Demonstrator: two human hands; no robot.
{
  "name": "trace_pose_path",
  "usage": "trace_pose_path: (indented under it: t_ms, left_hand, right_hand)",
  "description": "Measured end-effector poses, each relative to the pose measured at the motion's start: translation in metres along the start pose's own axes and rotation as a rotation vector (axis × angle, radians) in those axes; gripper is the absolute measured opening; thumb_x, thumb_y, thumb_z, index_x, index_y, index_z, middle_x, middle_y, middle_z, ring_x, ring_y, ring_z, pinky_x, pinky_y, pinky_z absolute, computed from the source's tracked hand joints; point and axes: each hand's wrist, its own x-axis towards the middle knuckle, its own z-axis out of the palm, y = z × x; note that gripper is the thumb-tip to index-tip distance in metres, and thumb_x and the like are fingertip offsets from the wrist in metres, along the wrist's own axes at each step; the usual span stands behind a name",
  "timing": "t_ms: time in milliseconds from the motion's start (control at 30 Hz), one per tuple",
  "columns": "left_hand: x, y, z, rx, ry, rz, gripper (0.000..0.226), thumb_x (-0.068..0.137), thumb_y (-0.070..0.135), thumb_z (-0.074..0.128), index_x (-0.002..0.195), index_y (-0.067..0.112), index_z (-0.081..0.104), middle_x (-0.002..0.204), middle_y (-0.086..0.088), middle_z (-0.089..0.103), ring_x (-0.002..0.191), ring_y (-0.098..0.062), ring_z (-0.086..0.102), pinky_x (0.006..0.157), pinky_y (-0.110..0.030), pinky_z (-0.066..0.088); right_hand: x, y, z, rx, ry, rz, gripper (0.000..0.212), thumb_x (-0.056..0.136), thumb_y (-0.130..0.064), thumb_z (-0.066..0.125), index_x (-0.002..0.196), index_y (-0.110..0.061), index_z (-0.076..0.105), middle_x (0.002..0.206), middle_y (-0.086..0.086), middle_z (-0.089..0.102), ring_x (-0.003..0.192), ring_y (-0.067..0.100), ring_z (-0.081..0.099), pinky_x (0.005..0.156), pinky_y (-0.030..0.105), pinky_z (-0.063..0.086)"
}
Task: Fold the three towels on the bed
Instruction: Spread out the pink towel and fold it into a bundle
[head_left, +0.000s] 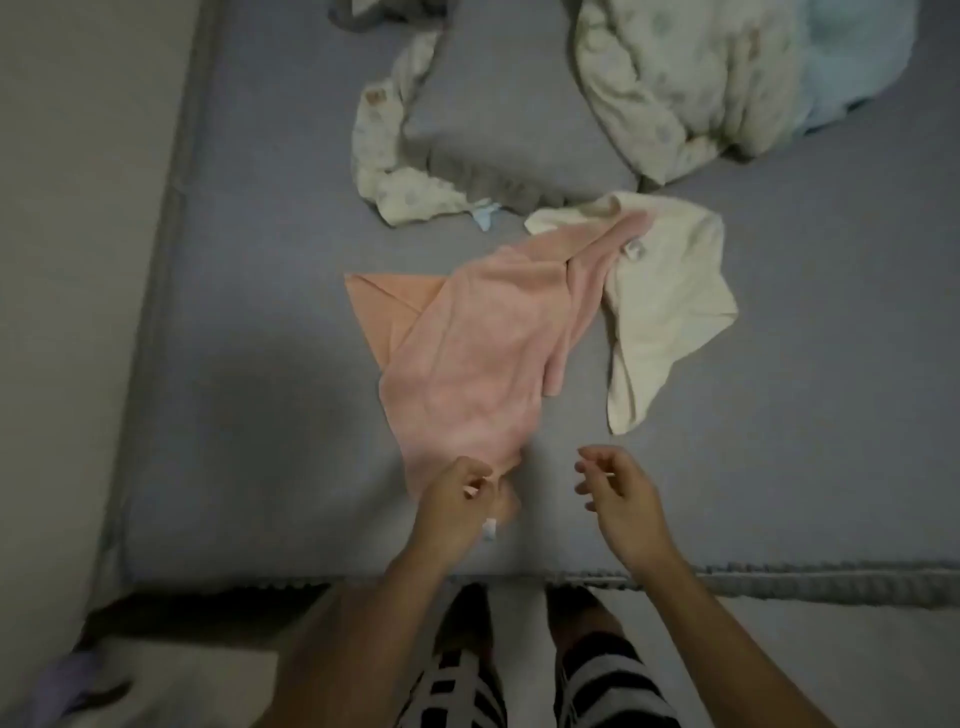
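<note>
A pink towel (483, 353) lies crumpled on the grey bed (260, 415), running from the middle toward the near edge. An orange towel (387, 306) peeks out flat from under its left side. A cream towel (670, 306) lies rumpled to the right, partly under the pink one's far end. My left hand (462, 504) pinches the pink towel's near corner, where a small white tag hangs. My right hand (618, 493) hovers just to the right over bare sheet, fingers curled and apart, holding nothing.
A rumpled cream and light blue blanket (701, 88) is heaped at the far right. A twisted cream and grey cloth (400, 150) lies at the far centre. The bed's near edge (779, 577) runs in front of my slippered feet. A wall stands left.
</note>
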Motion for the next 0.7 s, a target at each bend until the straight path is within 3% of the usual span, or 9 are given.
trace_pose_path:
  t_ms: [100,167,233,333,400,467,533,633,700]
  left_hand:
    - [0.051,-0.019,0.025,0.113,0.021,-0.016,0.027,0.089,0.017,0.062,0.115,0.018,0.060,0.114,-0.002,0.063,0.095,-0.017,0.059,0.084,-0.026,0.047]
    - [0.090,-0.015,0.035,0.162,0.085,-0.033,0.033,0.087,0.021,0.063,0.120,0.020,0.057,0.120,-0.001,0.060,0.099,-0.018,0.058,0.089,-0.031,0.048]
    - [0.132,-0.003,0.043,0.194,0.167,0.038,0.035,0.087,0.022,0.065,0.121,0.018,0.056,0.119,0.001,0.059,0.101,-0.019,0.060,0.093,-0.038,0.049]
    - [0.197,0.021,0.054,0.267,0.317,0.137,0.050,0.082,0.032,0.072,0.124,0.011,0.056,0.120,-0.008,0.062,0.105,-0.027,0.060,0.094,-0.040,0.047]
    - [0.221,0.032,0.066,0.335,0.312,0.152,0.062,0.076,0.041,0.076,0.127,0.012,0.055,0.121,-0.011,0.062,0.109,-0.030,0.058,0.096,-0.040,0.045]
    - [0.229,0.035,0.080,0.432,0.268,0.124,0.053,0.077,0.041,0.074,0.120,0.015,0.059,0.117,-0.009,0.064,0.108,-0.029,0.058,0.094,-0.036,0.044]
    - [0.222,0.039,0.089,0.512,0.244,0.108,0.030,0.082,0.033,0.069,0.103,0.012,0.065,0.104,-0.010,0.068,0.099,-0.030,0.061,0.087,-0.036,0.045]
    - [0.193,0.044,0.099,0.412,0.255,0.141,0.016,0.079,0.019,0.067,0.079,0.004,0.062,0.084,-0.014,0.064,0.083,-0.032,0.058,0.078,-0.043,0.047]
    - [0.162,0.046,0.101,0.320,0.324,0.215,0.014,0.072,0.016,0.069,0.073,0.007,0.059,0.089,-0.009,0.060,0.087,-0.028,0.056,0.080,-0.038,0.048]
  right_hand:
    - [0.050,0.029,0.021,0.019,0.018,0.103,0.012,0.098,-0.021,0.051,0.104,-0.026,0.060,0.100,-0.002,0.068,0.084,0.011,0.068,0.076,0.034,0.057]
    - [0.086,0.044,0.034,0.049,-0.001,0.188,0.010,0.097,-0.023,0.052,0.095,-0.029,0.059,0.096,0.001,0.067,0.089,0.022,0.067,0.080,0.043,0.057]
    - [0.122,0.053,0.043,0.077,-0.021,0.220,0.011,0.095,-0.022,0.051,0.099,-0.023,0.061,0.099,0.005,0.067,0.094,0.028,0.066,0.085,0.050,0.055]
    - [0.170,0.055,0.049,0.149,-0.017,0.259,0.013,0.091,-0.023,0.053,0.099,-0.020,0.062,0.099,0.004,0.068,0.094,0.026,0.066,0.087,0.050,0.055]
    - [0.187,0.053,0.050,0.195,-0.018,0.270,0.011,0.090,-0.024,0.054,0.095,-0.022,0.063,0.100,0.005,0.070,0.095,0.027,0.067,0.089,0.049,0.054]
    - [0.195,0.050,0.046,0.216,-0.039,0.273,0.009,0.088,-0.024,0.056,0.092,-0.023,0.064,0.101,0.007,0.070,0.096,0.028,0.067,0.091,0.049,0.054]
    - [0.195,0.045,0.039,0.221,-0.068,0.291,0.007,0.087,-0.028,0.057,0.086,-0.027,0.064,0.099,0.005,0.070,0.094,0.026,0.067,0.092,0.049,0.053]
    - [0.189,0.040,0.025,0.241,-0.118,0.298,0.011,0.089,-0.033,0.056,0.084,-0.027,0.063,0.094,0.003,0.069,0.088,0.022,0.065,0.092,0.051,0.052]
    - [0.186,0.038,0.015,0.284,-0.151,0.345,0.024,0.093,-0.042,0.053,0.097,-0.022,0.065,0.100,0.005,0.070,0.093,0.022,0.065,0.093,0.048,0.050]
